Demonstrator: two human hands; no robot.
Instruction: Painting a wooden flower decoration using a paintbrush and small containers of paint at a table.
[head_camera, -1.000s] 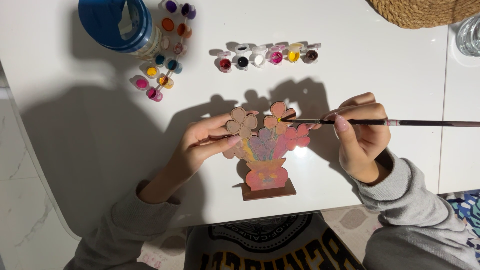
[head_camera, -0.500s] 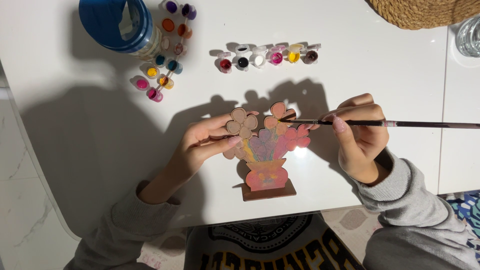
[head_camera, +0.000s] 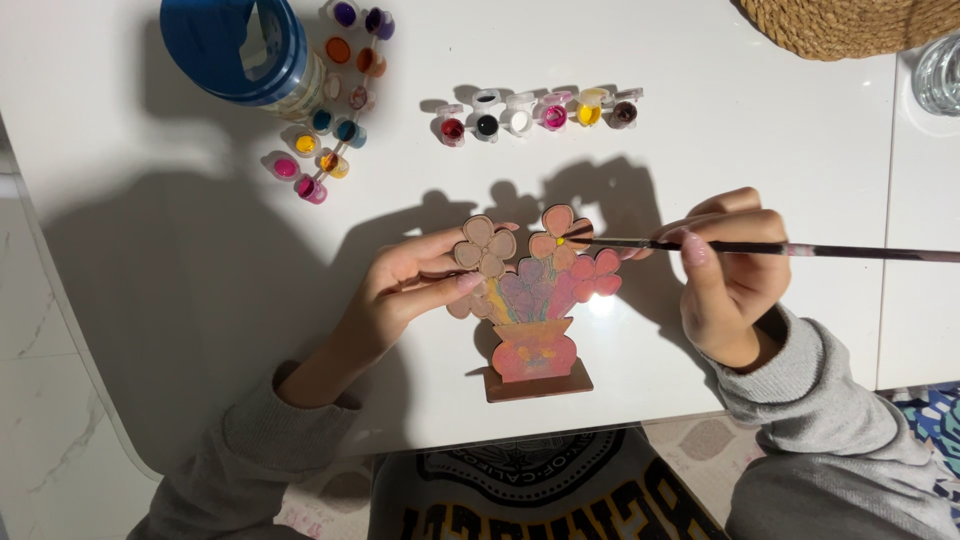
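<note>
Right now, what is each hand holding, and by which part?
The right hand pinches a thin dark paintbrush at mid-handle. The left hand has its grip on the left-side flowers of the painted wooden flower-vase cutout.

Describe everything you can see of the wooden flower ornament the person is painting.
The wooden flower ornament is a flat cutout, seemingly thin wood, standing upright in a rectangular brown base on the white table. It shows a bunch of flowers in a rounded vase. The vase is painted pink with orange patches, the middle flowers purple, the right one pink; the two top flowers look bare, one with a yellow centre. The left hand grips its left flowers, and the tip of the paintbrush, held by the right hand, touches that yellow centre.
</note>
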